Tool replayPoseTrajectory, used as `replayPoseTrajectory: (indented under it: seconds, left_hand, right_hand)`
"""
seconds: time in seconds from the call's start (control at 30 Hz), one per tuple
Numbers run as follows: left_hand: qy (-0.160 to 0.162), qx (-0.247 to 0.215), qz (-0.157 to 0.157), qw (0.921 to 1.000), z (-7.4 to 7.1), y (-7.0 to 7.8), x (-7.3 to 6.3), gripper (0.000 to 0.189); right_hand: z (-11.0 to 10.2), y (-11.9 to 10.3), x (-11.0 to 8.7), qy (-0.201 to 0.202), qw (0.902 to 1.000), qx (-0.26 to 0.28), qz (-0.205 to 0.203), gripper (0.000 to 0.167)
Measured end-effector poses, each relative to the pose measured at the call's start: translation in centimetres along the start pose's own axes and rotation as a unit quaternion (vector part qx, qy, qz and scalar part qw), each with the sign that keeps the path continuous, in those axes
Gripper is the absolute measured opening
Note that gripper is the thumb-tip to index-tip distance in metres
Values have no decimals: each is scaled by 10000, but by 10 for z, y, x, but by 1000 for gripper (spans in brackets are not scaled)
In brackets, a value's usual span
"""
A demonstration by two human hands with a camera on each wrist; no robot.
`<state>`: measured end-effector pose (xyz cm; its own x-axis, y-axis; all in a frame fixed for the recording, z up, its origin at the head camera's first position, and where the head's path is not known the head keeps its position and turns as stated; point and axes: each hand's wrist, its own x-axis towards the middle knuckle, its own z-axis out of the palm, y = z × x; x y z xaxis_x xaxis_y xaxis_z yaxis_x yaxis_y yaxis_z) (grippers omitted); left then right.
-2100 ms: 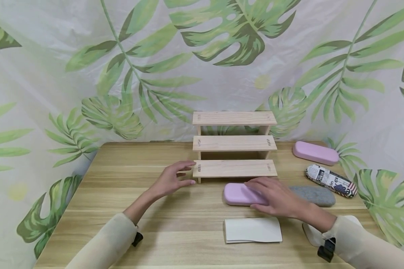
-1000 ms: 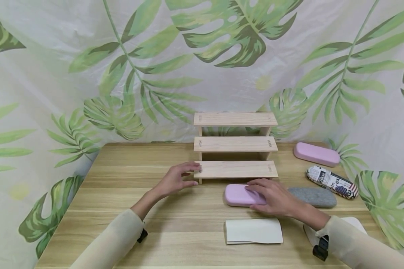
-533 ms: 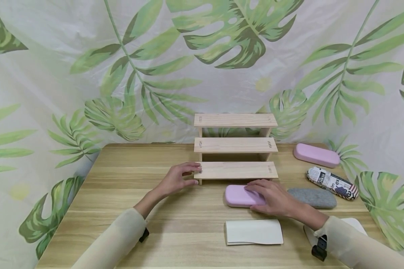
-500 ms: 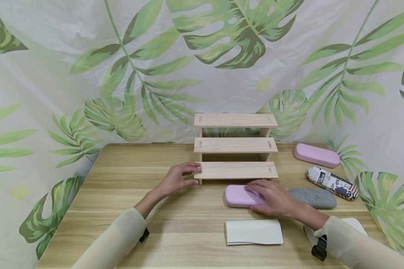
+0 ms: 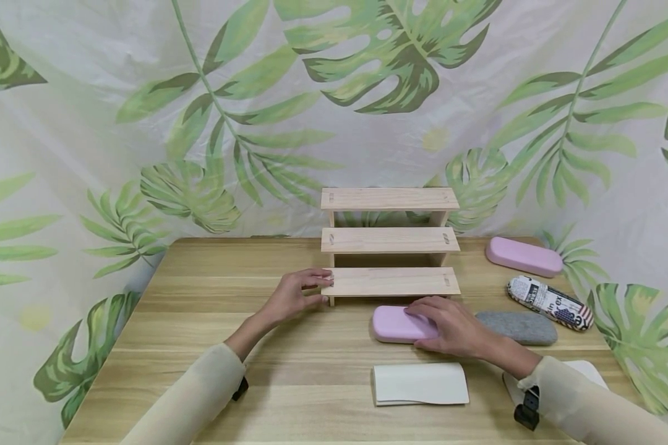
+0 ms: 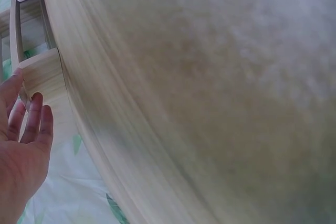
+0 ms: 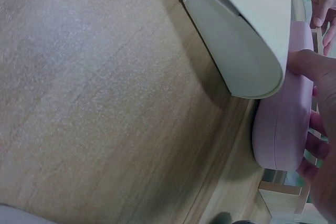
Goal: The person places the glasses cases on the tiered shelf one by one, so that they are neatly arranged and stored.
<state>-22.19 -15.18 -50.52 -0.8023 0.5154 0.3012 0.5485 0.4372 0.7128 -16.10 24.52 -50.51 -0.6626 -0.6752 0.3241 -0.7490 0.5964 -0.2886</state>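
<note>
A glossy pink glasses case [image 5: 399, 324] lies on the table in front of a three-step wooden rack [image 5: 392, 282]. My right hand [image 5: 449, 326] grips its right part, thumb on the near side and fingers across the top and far side; the right wrist view shows the thumb pressed to the pink case [image 7: 278, 129]. At the left end of the rack's lowest step is my left hand [image 5: 291, 298], fingers slightly bent, fingertips touching the board's end and thumb low by the leg. In the left wrist view that hand [image 6: 26, 150] has its fingers spread beside the rack's side panel [image 6: 44, 74].
A white folded case [image 5: 420, 384] lies nearer me. To the right are a grey fabric case [image 5: 516, 327], a newsprint-patterned case [image 5: 548, 301] and a second pink case [image 5: 523, 256]. My right forearm partly covers another white case [image 5: 587, 372]. Leaf-printed cloth [image 5: 367, 142] hangs behind the table.
My left hand has shifted slightly right, its fingertips now over the end of the lowest step. My right hand and the pink case stay nearly in place; the view has tilted a little.
</note>
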Motion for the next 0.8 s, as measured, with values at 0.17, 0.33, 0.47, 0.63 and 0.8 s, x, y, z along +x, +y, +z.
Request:
replayPoseTrajectory:
  seconds: [0.17,0.33,0.47,0.63,0.8]
  left_hand:
    - [65,51,29,10000,1,0,0,36]
    - [112,158,80,9998,1,0,2,35]
    - [114,201,79,9997,0,1,4,34]
    - [113,212,24,9997,0,3,4,32]
    - [113,221,-26,9997,1,3,2,31]
  right_hand:
    - [1,2,1,47,10000,16,-3,66]
    - [0,2,3,82,9999,61,-37,65]
    - [-2,2,3,93,9999,112,-32,65]
    - [-3,2,3,103,9998,178,-20,64]
    - [-2,3,4,209,9993,258,-185,62]
